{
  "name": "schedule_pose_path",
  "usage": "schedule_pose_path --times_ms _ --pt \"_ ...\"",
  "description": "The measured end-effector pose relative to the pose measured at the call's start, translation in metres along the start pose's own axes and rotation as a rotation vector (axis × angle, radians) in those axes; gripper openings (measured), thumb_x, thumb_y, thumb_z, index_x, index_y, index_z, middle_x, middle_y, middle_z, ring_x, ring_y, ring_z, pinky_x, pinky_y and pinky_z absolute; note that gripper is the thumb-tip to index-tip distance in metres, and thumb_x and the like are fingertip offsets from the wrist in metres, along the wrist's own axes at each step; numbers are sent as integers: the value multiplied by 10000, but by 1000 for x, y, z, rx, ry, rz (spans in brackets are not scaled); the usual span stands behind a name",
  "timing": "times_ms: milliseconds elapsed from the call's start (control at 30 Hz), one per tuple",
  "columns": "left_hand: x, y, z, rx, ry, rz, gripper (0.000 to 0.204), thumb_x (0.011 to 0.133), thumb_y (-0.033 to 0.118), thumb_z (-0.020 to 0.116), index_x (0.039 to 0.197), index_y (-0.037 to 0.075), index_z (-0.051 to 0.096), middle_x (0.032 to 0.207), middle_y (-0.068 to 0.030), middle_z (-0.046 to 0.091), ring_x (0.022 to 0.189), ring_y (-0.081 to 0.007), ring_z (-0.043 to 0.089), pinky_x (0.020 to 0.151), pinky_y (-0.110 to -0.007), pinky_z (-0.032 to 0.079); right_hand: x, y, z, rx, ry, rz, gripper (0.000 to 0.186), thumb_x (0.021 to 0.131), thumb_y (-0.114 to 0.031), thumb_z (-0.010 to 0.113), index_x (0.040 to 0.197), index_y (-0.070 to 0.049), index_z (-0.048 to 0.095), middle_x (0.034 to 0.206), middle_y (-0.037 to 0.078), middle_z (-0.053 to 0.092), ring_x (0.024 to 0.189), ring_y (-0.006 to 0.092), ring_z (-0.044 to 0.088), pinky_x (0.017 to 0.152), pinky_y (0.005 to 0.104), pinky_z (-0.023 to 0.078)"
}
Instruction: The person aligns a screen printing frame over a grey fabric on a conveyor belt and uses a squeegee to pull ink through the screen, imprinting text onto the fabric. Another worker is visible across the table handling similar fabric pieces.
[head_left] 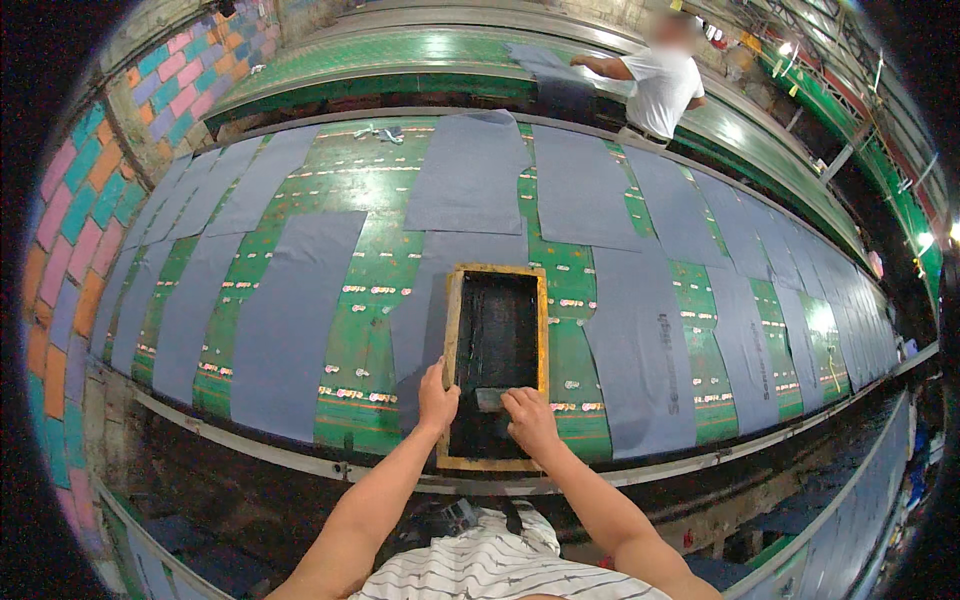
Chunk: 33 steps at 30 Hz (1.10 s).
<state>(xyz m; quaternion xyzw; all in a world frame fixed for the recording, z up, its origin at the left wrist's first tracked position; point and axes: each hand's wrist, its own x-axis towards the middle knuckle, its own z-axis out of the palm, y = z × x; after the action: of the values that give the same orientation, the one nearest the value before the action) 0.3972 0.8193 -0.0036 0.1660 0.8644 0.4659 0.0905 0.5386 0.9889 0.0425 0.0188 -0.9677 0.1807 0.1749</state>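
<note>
A wooden-framed printing screen (542, 330) with dark ink over its mesh lies on a blue-grey cloth panel (460, 245) near the table's front edge. My left hand (437, 398) is closed around the frame's left side rail. In my right hand (531, 422) is a squeegee (489, 400), a short greyish blade resting on the inky mesh in the lower half of the frame. The print beneath the screen is hidden. Just right of it, another cloth panel (640, 350) bears dark printed lettering.
The long green printing table (365, 340) holds rows of blue-grey panels. A small crumpled cloth (385, 134) lies at its far side. Behind, a person in a white shirt (664, 90) stands at another green table (400, 50). A multicoloured brick wall (85, 220) rises at left.
</note>
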Motion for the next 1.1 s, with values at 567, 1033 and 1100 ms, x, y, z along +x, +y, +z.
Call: schedule_pose_path --times_ms 567,1033,1100 --pt "-3 -2 3 -14 -19 -17 662 838 76 620 1462 -16 420 1376 -215 520 1289 -399 473 1095 -466 388 150 119 34 -83 209 -68 192 670 10 639 845 -58 601 889 115 630 875 322 606 781 438 516" --pt "-4 -6 2 1 30 -15 670 819 74 655 1451 -7 447 1381 -220 531 1303 -384 498 1125 -435 384 201 123 -2 -29 12 122 300 727 8 622 1016 -29 694 1062 142 693 1038 355 636 888 453 537" --pt "-5 -5 2 -8 11 -34 673 821 72 655 1456 -4 444 1388 -220 527 1310 -376 494 1129 -431 382 208 129 0 -44 -7 115 305 722 5 622 1015 -39 697 1063 149 692 1034 362 636 877 461 538"
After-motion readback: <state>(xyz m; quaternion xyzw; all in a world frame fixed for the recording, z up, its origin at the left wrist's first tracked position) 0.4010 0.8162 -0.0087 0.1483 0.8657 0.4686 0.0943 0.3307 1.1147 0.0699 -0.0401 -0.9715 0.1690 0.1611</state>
